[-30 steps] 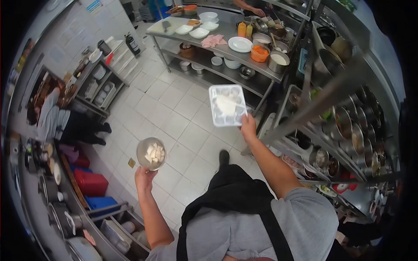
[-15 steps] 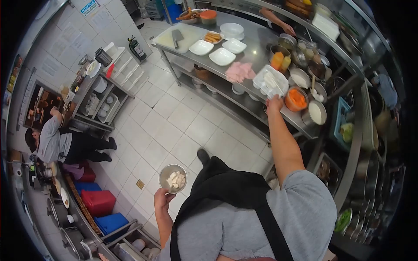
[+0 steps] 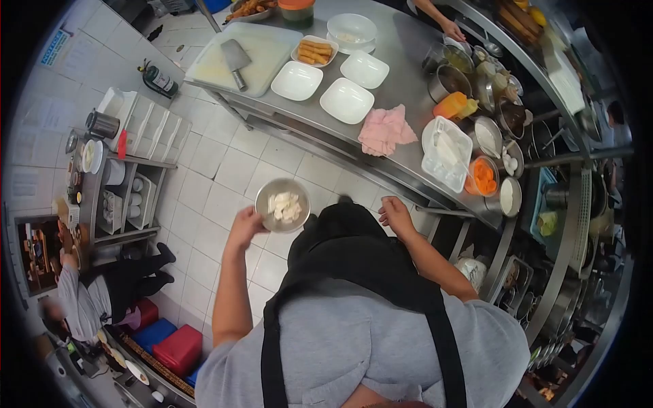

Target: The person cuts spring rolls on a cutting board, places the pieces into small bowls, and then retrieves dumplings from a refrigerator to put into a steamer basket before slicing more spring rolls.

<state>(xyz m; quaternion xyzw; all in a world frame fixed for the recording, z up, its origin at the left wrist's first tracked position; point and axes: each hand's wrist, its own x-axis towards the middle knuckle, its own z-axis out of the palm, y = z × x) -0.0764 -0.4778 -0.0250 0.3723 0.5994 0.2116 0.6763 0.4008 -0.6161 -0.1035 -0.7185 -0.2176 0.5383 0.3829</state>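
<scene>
My left hand [image 3: 246,228] is closed on the rim of a round metal bowl [image 3: 282,185], held out over the floor in front of my apron. Pale, off-white chunks [image 3: 284,207] lie in the bowl. With nothing visible in it, my right hand [image 3: 396,216] hangs just right of my apron, fingers loosely bent and apart. Nearest to it on the steel counter [image 3: 401,88] are a crumpled pink cloth [image 3: 388,130] and a white plastic tray [image 3: 445,155] with white contents. An orange-filled container [image 3: 482,177] sits right of the tray.
White square dishes [image 3: 347,100], a plate of fried rolls [image 3: 315,51] and a cleaver [image 3: 236,61] on a cutting board [image 3: 204,64] occupy the counter. Across it, another person's hand [image 3: 453,30] reaches among pots. A co-worker [image 3: 92,299] stands at the left.
My right hand has left the white tray at the counter's edge and come back beside my apron. The bowl in my left hand has moved forward. The view has shifted toward the counter.
</scene>
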